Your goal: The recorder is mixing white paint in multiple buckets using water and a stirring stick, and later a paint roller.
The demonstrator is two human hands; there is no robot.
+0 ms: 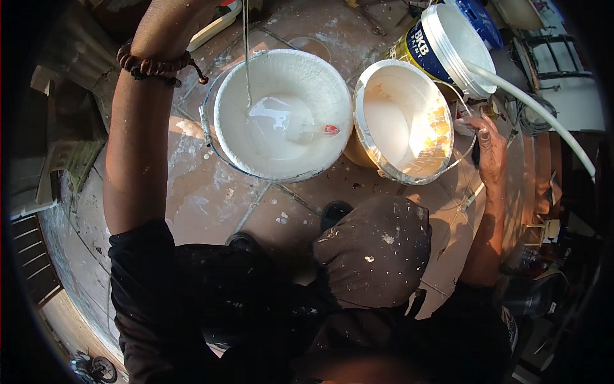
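A large white bucket [291, 169] stands on the tiles, with pale liquid in its bottom. A thin pale strand [247, 57] hangs from the top edge into it; I cannot tell whether it is a stream or a rod. A small red patch [330, 130] shows inside the bucket's right wall. My left hand [192, 14] is up at the top edge, above the bucket, with its fingers cut off. Beside the bucket, a tilted paint-stained pail [441, 109] holds whitish liquid. My right hand [490, 148] has its fingers curled at that pail's wire handle [455, 165].
Behind the pail, a yellow and blue paint bucket [419, 46] leans with its mouth toward me. A white hose [543, 110] curves from it to the right. A blue bucket lid [476, 22] lies farther back. My paint-spotted knee [377, 253] is close below the pail.
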